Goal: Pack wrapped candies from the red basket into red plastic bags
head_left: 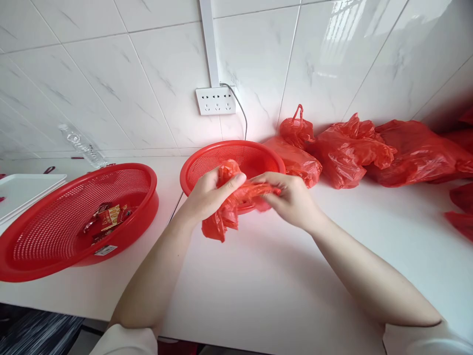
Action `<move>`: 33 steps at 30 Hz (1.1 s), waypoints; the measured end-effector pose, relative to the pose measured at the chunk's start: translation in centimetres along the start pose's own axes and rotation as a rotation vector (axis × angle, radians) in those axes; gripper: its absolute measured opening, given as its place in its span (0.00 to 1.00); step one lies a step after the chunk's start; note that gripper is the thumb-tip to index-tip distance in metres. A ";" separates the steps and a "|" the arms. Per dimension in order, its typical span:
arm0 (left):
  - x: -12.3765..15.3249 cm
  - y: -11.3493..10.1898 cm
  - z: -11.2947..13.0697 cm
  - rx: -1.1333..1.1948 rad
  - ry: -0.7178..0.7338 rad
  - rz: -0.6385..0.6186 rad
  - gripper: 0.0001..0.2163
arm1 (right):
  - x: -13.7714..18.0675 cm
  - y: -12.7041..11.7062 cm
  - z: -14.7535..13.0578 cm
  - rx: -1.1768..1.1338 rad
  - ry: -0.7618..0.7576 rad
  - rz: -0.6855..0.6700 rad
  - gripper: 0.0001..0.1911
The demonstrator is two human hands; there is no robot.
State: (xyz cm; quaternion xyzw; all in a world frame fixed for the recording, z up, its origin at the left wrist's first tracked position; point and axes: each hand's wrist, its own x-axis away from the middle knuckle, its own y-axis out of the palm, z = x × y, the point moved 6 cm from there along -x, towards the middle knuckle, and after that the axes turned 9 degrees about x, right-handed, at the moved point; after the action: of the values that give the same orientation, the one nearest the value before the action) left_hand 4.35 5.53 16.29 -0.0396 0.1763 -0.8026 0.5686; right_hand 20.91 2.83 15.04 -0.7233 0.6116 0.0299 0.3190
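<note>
- Nearest: bare forearms over the white desk (258,276); sleeves cut off at the lower edge
- Left hand (207,195) and right hand (290,197), fingers of both clenched on a crumpled red bag (229,207), held above the desk, in front of the smaller red basket (236,158)
- Thin film, likely to tear if tugged apart; could slip and fall
- Bag's contents hidden; wrappers in the large basket (74,222) hard to read; bags (354,148) at right cut off
</note>
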 end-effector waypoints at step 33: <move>2.8 5.5 0.4 -1.186 0.216 -0.100 0.15 | 3.1 -7.8 -0.2 0.538 0.350 -0.056 0.10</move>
State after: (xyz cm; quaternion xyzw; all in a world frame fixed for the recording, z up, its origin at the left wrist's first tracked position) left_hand 8.42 1.19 14.44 -0.2765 0.6484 -0.5925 0.3899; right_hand 28.61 0.39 17.17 -0.6238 0.6230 -0.2664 0.3896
